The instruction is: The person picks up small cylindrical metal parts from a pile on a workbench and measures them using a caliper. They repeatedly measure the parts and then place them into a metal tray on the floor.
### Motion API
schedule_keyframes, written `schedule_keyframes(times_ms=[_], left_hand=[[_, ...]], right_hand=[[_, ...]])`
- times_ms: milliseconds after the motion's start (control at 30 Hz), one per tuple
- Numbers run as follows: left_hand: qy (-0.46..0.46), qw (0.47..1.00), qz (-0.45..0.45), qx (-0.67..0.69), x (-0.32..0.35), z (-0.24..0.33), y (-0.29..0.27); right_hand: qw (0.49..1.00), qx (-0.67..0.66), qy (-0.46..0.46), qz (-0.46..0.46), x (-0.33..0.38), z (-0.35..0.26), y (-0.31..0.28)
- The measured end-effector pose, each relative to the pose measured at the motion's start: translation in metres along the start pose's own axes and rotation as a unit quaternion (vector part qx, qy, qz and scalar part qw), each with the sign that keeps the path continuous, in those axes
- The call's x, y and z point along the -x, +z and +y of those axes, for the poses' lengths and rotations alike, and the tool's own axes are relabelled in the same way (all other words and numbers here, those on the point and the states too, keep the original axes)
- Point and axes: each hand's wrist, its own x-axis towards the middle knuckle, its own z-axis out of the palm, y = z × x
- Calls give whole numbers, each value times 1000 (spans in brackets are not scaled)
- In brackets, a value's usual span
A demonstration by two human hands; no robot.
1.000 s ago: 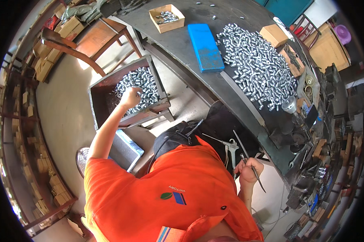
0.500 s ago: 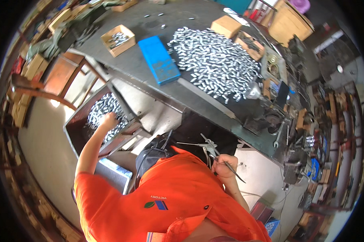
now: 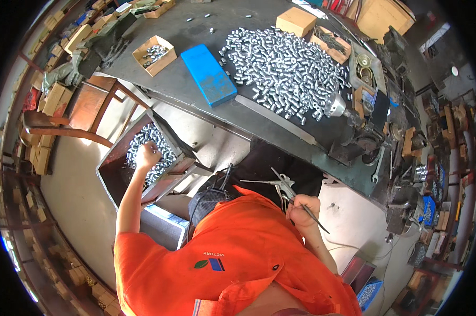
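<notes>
Left hand (image 3: 148, 155) curled over metal parts (image 3: 167, 156), too numerous to count, toward one bin (image 3: 117, 173)'s right edge; grip indeterminable. Right hand (image 3: 304, 209) grips one dark tool (image 3: 317, 221).

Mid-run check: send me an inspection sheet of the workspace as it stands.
Surface: dark tabletop, heaped with small metal parts.
Parts and tools: open bin beside the table, also holding metal parts.
Clutter: blue block, open box, wrench.
Left hand: in the bin; grip hidden.
Right hand: closed around slender dark tool; gun-shaped tool adjacent, contact unclear.
Cables: pale cable, right.
Surroundings: wooden chair; shelving at left.
</notes>
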Motion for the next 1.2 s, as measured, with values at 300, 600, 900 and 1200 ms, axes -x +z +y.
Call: schedule_keyframes(times_ms=[300, 600, 900, 1200], left_hand=[[70, 714, -293, 632, 93, 208, -25], [-14, 531, -504, 682, 126, 258, 38], [105, 725, -415, 539, 133, 270, 32], [169, 759, -385, 497, 139, 285, 33]], right_hand=[[978, 116, -166, -53, -35, -47, 16], [971, 141, -177, -83, -48, -52, 10], [960, 176, -197, -87, -53, -46, 25], [971, 159, -176, -28, -50, -27, 23]])
